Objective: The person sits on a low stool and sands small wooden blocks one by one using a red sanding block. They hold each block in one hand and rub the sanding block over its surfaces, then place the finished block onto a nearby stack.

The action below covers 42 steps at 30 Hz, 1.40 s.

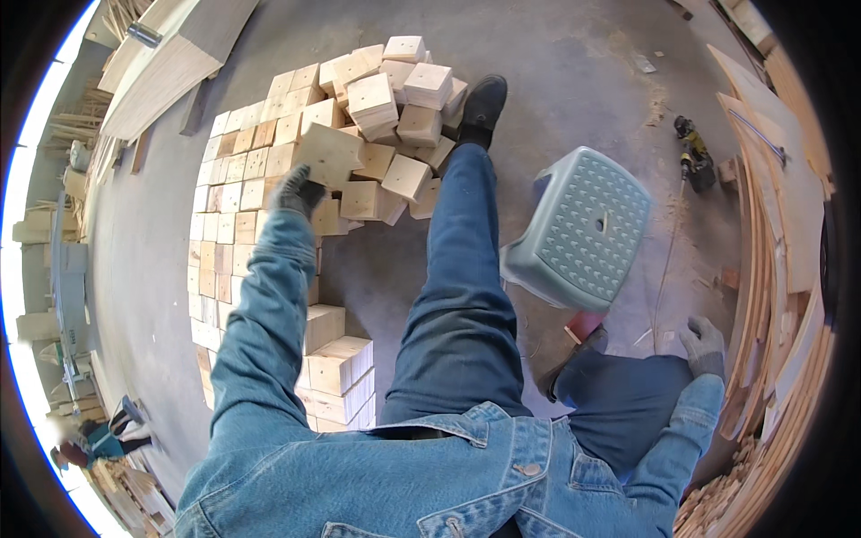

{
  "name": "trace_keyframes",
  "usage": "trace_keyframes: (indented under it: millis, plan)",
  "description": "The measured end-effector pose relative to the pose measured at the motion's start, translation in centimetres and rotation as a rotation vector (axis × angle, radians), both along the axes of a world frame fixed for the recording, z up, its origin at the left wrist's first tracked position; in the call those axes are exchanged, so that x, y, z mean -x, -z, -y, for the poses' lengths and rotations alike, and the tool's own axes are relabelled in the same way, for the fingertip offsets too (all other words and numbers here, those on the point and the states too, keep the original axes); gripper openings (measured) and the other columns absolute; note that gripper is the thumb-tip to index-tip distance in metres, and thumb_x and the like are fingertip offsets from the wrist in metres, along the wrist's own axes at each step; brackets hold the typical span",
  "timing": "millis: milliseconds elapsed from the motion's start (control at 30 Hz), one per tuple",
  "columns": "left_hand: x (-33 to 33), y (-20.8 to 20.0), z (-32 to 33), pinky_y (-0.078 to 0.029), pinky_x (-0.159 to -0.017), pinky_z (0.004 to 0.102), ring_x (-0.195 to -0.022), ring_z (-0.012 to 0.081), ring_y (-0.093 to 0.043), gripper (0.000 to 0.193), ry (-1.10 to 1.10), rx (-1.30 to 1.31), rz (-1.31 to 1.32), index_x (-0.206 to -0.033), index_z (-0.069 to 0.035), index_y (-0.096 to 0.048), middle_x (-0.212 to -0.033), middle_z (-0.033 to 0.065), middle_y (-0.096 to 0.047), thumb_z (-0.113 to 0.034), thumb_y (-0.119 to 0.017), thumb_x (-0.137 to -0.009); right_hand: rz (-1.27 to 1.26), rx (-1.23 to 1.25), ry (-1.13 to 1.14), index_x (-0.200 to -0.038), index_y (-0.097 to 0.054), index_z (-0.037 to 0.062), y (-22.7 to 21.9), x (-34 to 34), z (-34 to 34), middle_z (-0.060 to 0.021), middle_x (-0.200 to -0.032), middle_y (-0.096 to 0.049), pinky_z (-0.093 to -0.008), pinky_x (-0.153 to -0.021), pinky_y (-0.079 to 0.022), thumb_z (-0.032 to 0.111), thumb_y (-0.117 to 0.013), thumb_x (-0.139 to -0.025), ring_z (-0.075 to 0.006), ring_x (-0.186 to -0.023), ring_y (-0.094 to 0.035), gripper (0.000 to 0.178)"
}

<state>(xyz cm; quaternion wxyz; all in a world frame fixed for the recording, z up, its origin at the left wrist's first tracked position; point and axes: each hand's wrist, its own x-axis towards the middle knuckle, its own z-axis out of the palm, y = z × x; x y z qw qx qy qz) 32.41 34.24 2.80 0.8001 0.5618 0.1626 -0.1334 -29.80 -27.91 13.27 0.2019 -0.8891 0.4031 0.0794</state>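
From where I stand, everything hangs on the worker's left hand (301, 192), gloved in dark grey, reached out to the far left with its fingers closed at the near-left corner of a square-faced wooden block (334, 152). The block lies just beyond and to the right of that hand, over the seam between the neatly packed rows of blocks (229, 193) on the left and the jumbled pile of loose blocks (419, 125) on the right. Its broad face is turned up and looks nearly square, so I can't tell which way any longer axis runs, nor whether its underside touches the blocks below.

The right hand (704, 346), in a paler grey glove, is well apart from it, down by the right knee, fingers loosely bent with nothing visible in them. Between that hand and the block are the worker's left leg (462, 242) and a pale green plastic stool (592, 229). The left hand is plainly the nearer one.
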Motion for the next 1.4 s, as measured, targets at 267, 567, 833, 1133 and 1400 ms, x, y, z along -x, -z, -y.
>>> trace_keyframes:
  millis: [267, 567, 833, 1133, 1400]
  plan:
    - [18.6, -2.5, 17.2, -0.056, -0.099, 0.0575, -0.117, 0.0384, -0.067, 0.057, 0.226, 0.341, -0.367, -0.136, -0.005, -0.063, -0.129, 0.0154, -0.07, -0.036, -0.081, -0.092, 0.105, 0.061, 0.012, -0.121, -0.074, -0.0007, -0.5, 1.6, -0.8, -0.0233, -0.116, -0.076, -0.0426, -0.098, -0.057, 0.028, -0.076, -0.088, -0.0355, -0.11, -0.074, 0.044]
    - [28.0, -3.2, 30.0, -0.056, -0.091, 0.044, -0.102, 0.0315, -0.065, 0.048, 0.498, 0.183, -0.456, -0.13, -0.006, -0.066, -0.119, 0.0157, -0.067, -0.029, -0.084, -0.092, 0.059, 0.056, 0.155, -0.125, -0.075, 0.0035, -1.5, 3.9, -2.1, -0.024, -0.12, -0.075, -0.0425, -0.101, -0.056, 0.037, -0.071, -0.091, -0.0374, -0.112, -0.073, 0.048]
    - [27.7, 7.6, 32.6, -0.049, -0.113, 0.04, -0.126, 0.0297, -0.061, 0.065, 0.818, 0.562, -0.594, -0.141, 0.001, -0.057, -0.134, 0.016, -0.066, -0.047, -0.072, -0.1, 0.113, -0.043, 0.259, -0.127, -0.076, 0.0134, -0.1, 6.9, -1.9, -0.0221, -0.121, -0.075, -0.0456, -0.1, -0.055, 0.044, -0.072, -0.093, -0.0396, -0.116, -0.071, 0.046]
    - [29.8, 4.3, 32.6, -0.043, -0.118, 0.0435, -0.134, 0.0347, -0.056, 0.074, 0.722, 0.269, -0.356, -0.144, 0.0, -0.057, -0.142, 0.0178, -0.061, -0.052, -0.075, -0.095, 0.235, -0.155, 0.231, -0.135, -0.072, 0.0162, -2.4, 8.3, -2.0, -0.0197, -0.136, -0.07, -0.0457, -0.111, -0.049, 0.045, -0.071, -0.093, -0.0364, -0.127, -0.066, 0.051]
    - [29.9, -3.7, 33.8, -0.046, -0.108, 0.0441, -0.12, 0.0291, -0.059, 0.092, 0.517, -0.024, -0.174, -0.146, -0.003, -0.06, -0.135, 0.0122, -0.067, -0.072, -0.075, -0.087, 0.346, -0.087, 0.201, -0.127, -0.074, 0.0016, -3.0, 8.6, -3.0, -0.0199, -0.117, -0.077, -0.039, -0.099, -0.057, 0.034, -0.078, -0.093, -0.0316, -0.107, -0.074, 0.047]
